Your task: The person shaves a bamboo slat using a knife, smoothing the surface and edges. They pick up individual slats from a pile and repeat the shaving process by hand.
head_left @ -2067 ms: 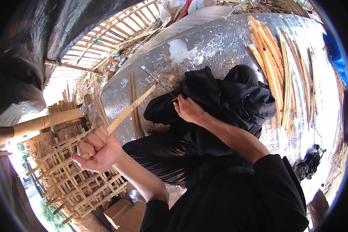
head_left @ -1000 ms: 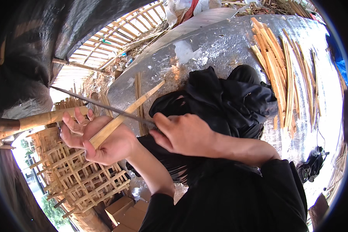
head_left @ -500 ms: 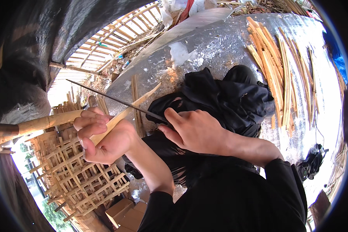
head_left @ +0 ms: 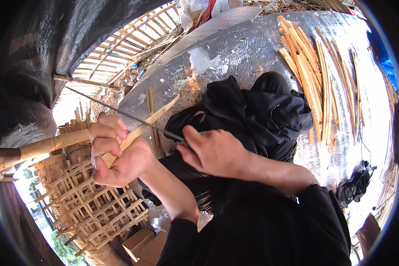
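In the head view, the person sits with the left hand (head_left: pixel 122 155) raised and turned palm upward, its fingers curled loosely over a pale bamboo strip (head_left: pixel 163 110) and the thumb below. The strip lies across the palm and slants up and to the right out of the grip, ending in a narrowed tip over the silvery sheet (head_left: pixel 248 48). The right hand (head_left: pixel 217 153), back upward, is closed around the near end of a long, thin dark blade (head_left: pixel 111 107); the handle is hidden in the fist. The blade points up and to the left and crosses over the strip just beyond the left fingers; whether its edge bites into the strip cannot be told.

Black cloth (head_left: pixel 270 104) lies bunched beyond the right hand. Farther right, a bundle of bamboo strips (head_left: pixel 306 66) is spread lengthwise on the sheet, with a black object (head_left: pixel 357 186) near its lower end. Below the left hand is a woven bamboo lattice (head_left: pixel 91 199), with a cardboard box (head_left: pixel 139 241) beside its lower right side. A bamboo pole (head_left: pixel 57 144) reaches in from the left.
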The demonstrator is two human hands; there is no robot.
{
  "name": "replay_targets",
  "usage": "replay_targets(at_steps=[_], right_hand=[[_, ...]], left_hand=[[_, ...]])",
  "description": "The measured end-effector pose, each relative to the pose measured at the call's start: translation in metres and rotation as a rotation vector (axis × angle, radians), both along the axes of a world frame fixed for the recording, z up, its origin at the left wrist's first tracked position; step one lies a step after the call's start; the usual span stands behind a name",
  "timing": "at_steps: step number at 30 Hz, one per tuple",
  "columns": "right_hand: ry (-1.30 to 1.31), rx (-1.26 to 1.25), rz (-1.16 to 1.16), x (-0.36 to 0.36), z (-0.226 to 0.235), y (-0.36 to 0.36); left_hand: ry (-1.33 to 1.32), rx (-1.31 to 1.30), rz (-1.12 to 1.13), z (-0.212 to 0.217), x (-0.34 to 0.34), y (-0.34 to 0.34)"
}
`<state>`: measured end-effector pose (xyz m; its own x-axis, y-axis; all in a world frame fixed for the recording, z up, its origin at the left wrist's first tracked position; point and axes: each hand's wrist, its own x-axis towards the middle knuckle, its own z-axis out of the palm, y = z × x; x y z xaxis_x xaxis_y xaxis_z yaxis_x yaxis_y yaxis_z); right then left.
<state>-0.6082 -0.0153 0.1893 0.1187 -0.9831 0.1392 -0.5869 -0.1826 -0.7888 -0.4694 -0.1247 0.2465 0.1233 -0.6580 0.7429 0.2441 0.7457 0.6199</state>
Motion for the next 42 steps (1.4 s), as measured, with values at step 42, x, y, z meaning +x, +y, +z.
replay_targets(at_steps=[42], right_hand=[[0.093, 0.172, -0.043, 0.013, -0.169, -0.052]], left_hand=[[0.027, 0.107, 0.080, 0.000, 0.048, -0.008]])
